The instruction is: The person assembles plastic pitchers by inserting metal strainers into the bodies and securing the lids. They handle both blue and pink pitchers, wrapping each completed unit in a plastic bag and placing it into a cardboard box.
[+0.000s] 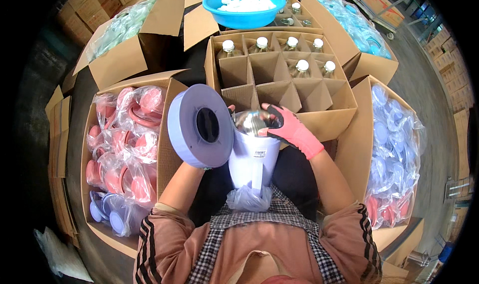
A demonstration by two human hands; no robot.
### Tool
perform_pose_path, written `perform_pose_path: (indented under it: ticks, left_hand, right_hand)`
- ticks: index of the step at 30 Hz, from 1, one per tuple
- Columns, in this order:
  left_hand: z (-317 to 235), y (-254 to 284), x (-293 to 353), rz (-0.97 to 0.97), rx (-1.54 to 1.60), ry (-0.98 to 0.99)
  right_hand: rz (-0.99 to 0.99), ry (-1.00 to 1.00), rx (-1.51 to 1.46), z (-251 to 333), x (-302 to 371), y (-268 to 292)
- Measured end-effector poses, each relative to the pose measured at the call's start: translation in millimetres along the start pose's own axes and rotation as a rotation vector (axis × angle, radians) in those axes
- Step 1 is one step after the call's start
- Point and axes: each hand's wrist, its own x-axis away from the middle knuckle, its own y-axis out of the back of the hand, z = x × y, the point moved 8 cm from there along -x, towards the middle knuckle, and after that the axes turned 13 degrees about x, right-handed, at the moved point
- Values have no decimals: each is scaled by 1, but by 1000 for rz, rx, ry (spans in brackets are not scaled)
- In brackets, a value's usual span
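A pale purple jug (255, 159) stands upright between my knees, its handle facing me and a clear plastic bag bunched at its lower end. A shiny silver glass liner (253, 121) sits in the jug's mouth. My right hand (293, 132), in a pink and dark glove, curls its fingers over the liner's right side. Tilted to the left of the jug is a round purple lid (215, 145) with a dark round centre. Behind it, my left hand (231, 109) is mostly hidden and appears to hold it up; just fingertips show beside the liner.
Ahead stands a divided carton (319, 127) with several white-capped glass bottles (262, 45). Behind it is a blue basin (244, 19) of white caps. Cartons of bagged red and purple parts (124, 149) flank me left, bagged purple parts (394, 144) right; green and turquoise bagged parts lie farther off.
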Motion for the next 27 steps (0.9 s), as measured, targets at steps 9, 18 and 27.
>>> perform_pose_path:
  ticks: [9,18,27]
  left_hand:
    - [7,-61,33,-108,-97,-40]
    - [-66,-119,-23,43,-1200,-961]
    - [3,9,-32,-6,-1079,-92]
  right_hand:
    - [440,120,441,24,1,-45]
    - [42,-43,-1335,38,-34,26]
    - [-157,-101,-880,-95,-17,-33]
